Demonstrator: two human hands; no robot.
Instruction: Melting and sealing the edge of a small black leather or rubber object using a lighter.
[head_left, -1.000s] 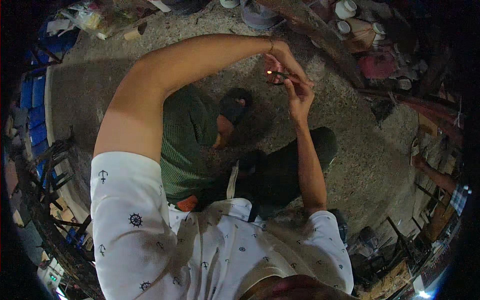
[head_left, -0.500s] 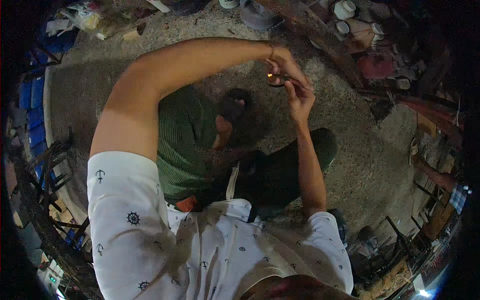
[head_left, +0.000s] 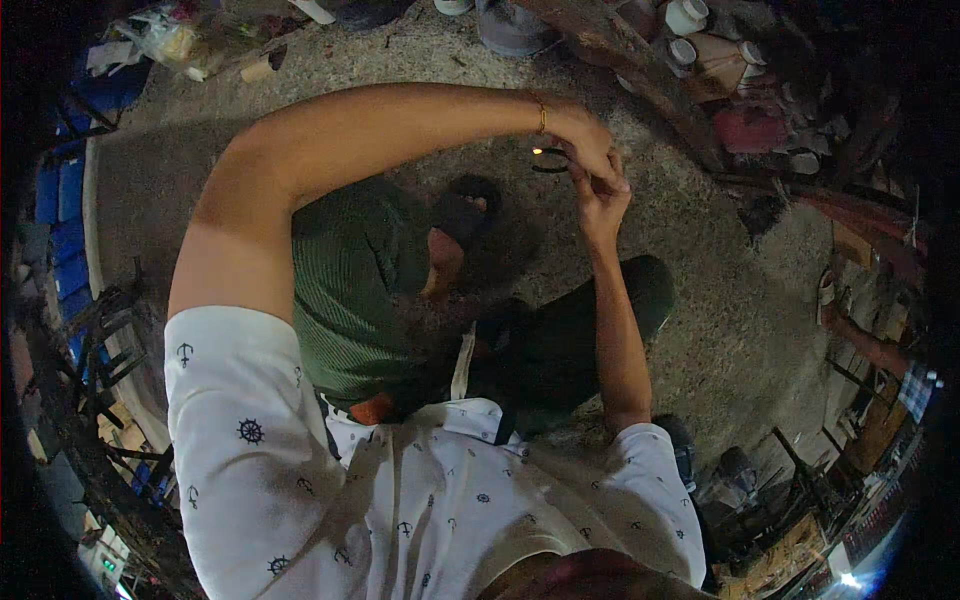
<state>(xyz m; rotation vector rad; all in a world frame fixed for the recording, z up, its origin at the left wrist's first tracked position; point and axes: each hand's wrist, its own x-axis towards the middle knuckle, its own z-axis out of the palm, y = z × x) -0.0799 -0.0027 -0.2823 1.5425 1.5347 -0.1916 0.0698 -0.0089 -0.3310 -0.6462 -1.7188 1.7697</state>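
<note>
Out ahead, my left hand is bent over, its fingers curled down onto the fingertips of my right hand. My right hand is raised from below with thumb and fingers pinched together. From between the two hands a thin dark curved piece sticks out to the left. A small bright yellow spot shows at its upper end; whether this is a flame, a glow or a shiny tip I cannot tell. The part inside the fingers is hidden. A thin yellow bracelet circles my left wrist.
I sit low over a rough concrete floor, legs folded in green trousers. Wooden beams and white-capped containers lie at the far right. Blue crates line the left edge. Another person's arm shows at the right.
My left elbow has swung left and the left hand has turned further over the right fingertips. More of the dark curved piece's loop shows. My right hand has barely moved.
</note>
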